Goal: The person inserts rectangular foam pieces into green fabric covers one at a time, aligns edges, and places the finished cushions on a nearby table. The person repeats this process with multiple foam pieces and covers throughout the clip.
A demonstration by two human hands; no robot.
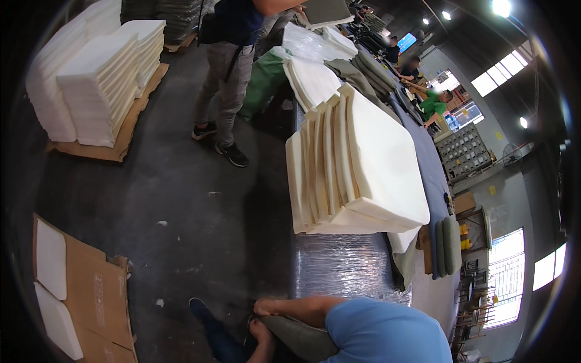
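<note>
Gripping: right hand [267, 307], fingers curled on the narrow left end of the cushion [299, 336].
Left hand [260, 333]: just below the right, at that same end; fingers partly hidden, can't tell if clamped.
Cushion: grey-green, extends right from the hands toward the blue shirt [390, 333].
Foam stack [387, 157]: beyond, on plastic-wrapped table [345, 260].

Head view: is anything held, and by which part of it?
A grey-green cushion, by its end toward the picture's left, with the right grip and left grip. Exact finger placement cannot be told.
</note>
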